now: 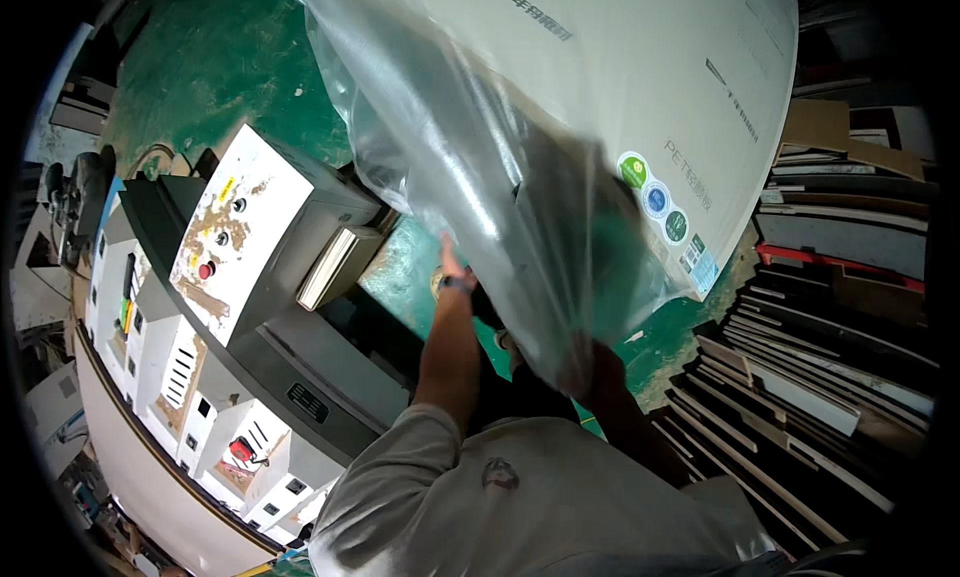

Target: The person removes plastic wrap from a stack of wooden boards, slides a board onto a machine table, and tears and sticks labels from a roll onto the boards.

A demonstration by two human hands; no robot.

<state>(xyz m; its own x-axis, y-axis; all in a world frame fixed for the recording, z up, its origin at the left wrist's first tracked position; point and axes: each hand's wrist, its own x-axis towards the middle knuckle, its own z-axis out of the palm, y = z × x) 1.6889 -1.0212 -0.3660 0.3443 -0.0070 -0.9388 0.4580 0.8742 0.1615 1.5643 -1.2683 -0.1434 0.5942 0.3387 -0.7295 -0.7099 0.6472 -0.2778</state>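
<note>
We've got our left hand gripping the big white board, right hand hidden, can't tell, so the loose clear plastic film peels away.

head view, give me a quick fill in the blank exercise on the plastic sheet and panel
1. The clear plastic sheet drapes over a large ____ panel.
2. The floor is painted ____.
3. The left hand, with a band at the wrist, reaches up under the ____.
4. The control panel on the machine carries one round ____ button.

Missing words: white; green; plastic sheet; red
</note>
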